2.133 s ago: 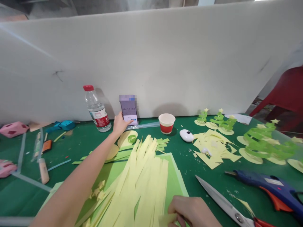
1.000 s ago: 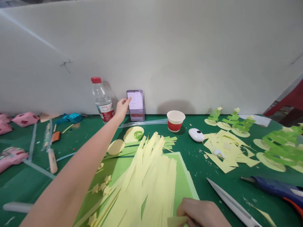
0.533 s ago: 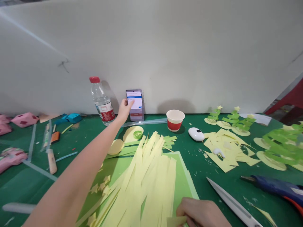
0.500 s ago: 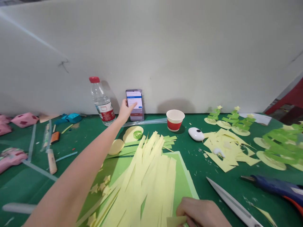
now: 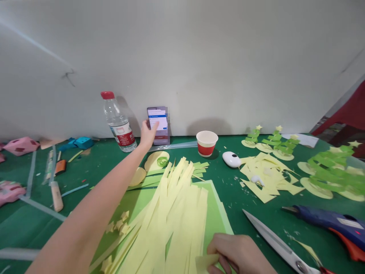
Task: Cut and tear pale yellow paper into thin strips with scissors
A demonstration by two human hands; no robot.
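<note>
My left hand (image 5: 148, 133) reaches to a smartphone (image 5: 158, 137) leaning upright against the wall. Its thumb lies over the lit screen and its other fingers curl at the left edge, partly hidden. Down at the front, my right hand (image 5: 238, 251) is closed on a pale yellow paper strip (image 5: 205, 261), its end showing between the fingers. Beside that hand, a thick pile of yellow paper strips (image 5: 173, 213) covers much of a light green sheet (image 5: 215, 213). Small folded paper stars (image 5: 122, 227) lie left of the pile, near my forearm.
Open scissors (image 5: 273, 238) and a blue glue gun (image 5: 325, 222) lie at right. Behind them are paper scraps (image 5: 268, 175) and green spiral trees (image 5: 333, 171). A paper cup (image 5: 207, 144), white earphone case (image 5: 231, 159) and water bottle (image 5: 118, 125) stand farther back.
The view has shifted slightly, so most things sit a little farther left. My left hand stays at the phone and my right hand keeps the paper strip.
</note>
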